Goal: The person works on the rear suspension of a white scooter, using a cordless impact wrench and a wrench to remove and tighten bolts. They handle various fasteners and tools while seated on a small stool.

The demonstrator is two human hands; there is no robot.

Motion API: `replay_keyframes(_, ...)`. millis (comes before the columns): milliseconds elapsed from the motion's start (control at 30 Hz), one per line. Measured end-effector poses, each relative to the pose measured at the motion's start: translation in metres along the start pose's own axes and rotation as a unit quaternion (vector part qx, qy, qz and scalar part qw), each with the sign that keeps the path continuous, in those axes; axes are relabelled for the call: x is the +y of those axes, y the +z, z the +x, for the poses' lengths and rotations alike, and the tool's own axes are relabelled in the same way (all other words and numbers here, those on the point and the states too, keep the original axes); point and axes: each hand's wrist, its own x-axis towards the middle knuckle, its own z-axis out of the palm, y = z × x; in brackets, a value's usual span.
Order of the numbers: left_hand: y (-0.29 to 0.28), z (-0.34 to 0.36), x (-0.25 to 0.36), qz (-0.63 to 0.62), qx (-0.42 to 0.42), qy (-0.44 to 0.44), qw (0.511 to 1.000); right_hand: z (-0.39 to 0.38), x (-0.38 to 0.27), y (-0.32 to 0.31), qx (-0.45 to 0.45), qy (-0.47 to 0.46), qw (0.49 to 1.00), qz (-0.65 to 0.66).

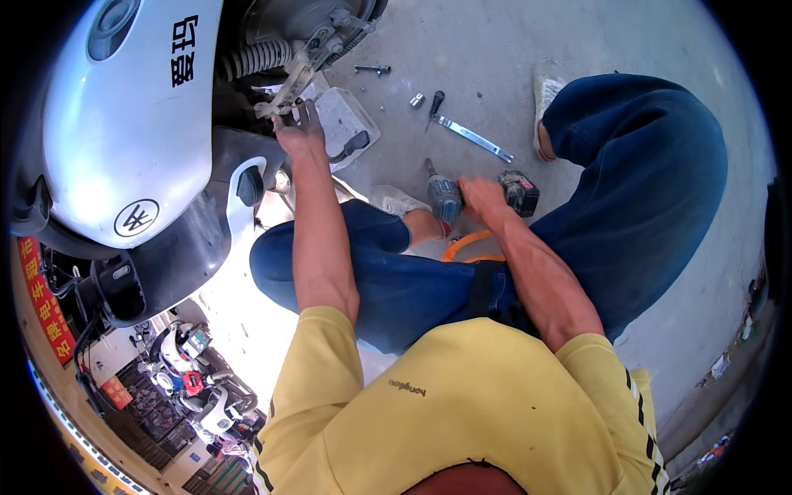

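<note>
Head view. Surroundings: white scooter body (132, 124), large, filling the upper left and closing off that side of the work area; coil-spring shock absorber (257, 59), dusty, beside the wheel (301, 21) at the upper edge. Concrete floor (643, 49), grey, carrying: short metal tool (373, 69); small silver socket (417, 101); black-handled screwdriver (437, 101), touching or nearly touching one end of a silver wrench (474, 139); pale tray (370, 124), shallow, just beyond the left hand, with a dark curved piece (353, 147) at its near side. Orange loop (472, 239), below the right hand, between the blue-trousered legs (652, 157). Further scooters (198, 379), parked, lower left.

Left hand (301, 128): reached forward under the scooter's flank, fingers partly spread and bent, fingertips at the lower end of a metal arm (297, 81); whether they grip it or only rest there cannot be told.

Right hand (483, 198): fingers curled closed around the grip of a blue-grey power drill (445, 198), its black battery pack (520, 194) to the right of the fist.

Positions: metal arm directly ahead of the left hand's fingertips, beside the shock absorber; power drill in the right hand, bit toward the tools, well apart from the metal arm.
</note>
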Motion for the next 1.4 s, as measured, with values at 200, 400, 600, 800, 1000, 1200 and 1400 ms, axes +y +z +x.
replay_keyframes(200,-0.008,0.012,-0.001,0.037,-0.020,0.016,0.999,0.001,0.002,0.000,-0.031,0.020,0.999,0.004)
replay_keyframes(400,-0.026,0.029,-0.023,0.054,0.031,-0.009,0.998,-0.003,0.004,-0.002,-0.020,0.006,1.000,0.008)
replay_keyframes(600,-0.024,0.025,-0.024,0.074,0.050,-0.042,0.995,-0.001,0.007,-0.004,-0.025,0.030,0.999,-0.001)
replay_keyframes(800,-0.008,0.006,-0.017,0.083,0.072,-0.102,0.989,-0.004,-0.001,-0.017,0.000,0.033,0.999,0.038)
replay_keyframes(1000,-0.025,-0.063,-0.045,0.420,-0.099,-0.205,0.879,-0.014,-0.024,-0.032,0.092,0.018,0.986,0.140)
replay_keyframes(1200,-0.011,-0.139,-0.073,0.562,-0.138,-0.342,0.740,-0.015,-0.041,-0.042,0.139,-0.017,0.976,0.170)
replay_keyframes(1400,-0.069,-0.102,-0.129,0.334,-0.051,-0.390,0.857,-0.022,-0.044,-0.029,0.149,-0.030,0.972,0.178)
